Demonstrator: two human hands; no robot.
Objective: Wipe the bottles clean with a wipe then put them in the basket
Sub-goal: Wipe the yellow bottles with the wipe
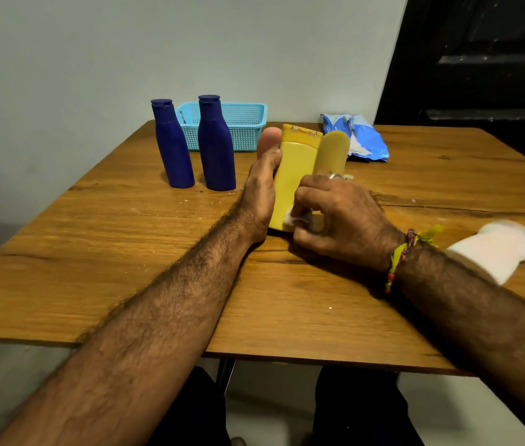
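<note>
In the middle of the frame the left hand (262, 191) grips a yellow bottle (293, 175) from its left side, the thumb lying along the edge and a fingertip showing behind near the top. The bottle is flat and wide, of smooth matte plastic, with a broad cap at the far end; its near end rests on the table (126, 252). The right hand (335, 217) is curled around a small white wipe (291, 217), crumpled and soft, and presses it on the lower part of the bottle. A second yellow shape (333, 152), rounded at the top, stands just beside the bottle on the right; I cannot tell if it is another bottle or an open lid. A metal ring and a wrist thread of yellow and red are on the right hand. In the upper left of the centre two blue bottles (174, 146) (216, 146) stand upright, near each other, round with narrow necks and flip caps. Behind them, at the far edge, sits the basket (248, 123), light blue plastic with a fine mesh wall, rectangular. To the upper right lies a wipes pack (364, 140), shiny blue crinkled foil, torn open. At the right edge a white bottle (496, 249) lies blurred on the table. The table is brown wood grain laminate with some white crumbs.
</note>
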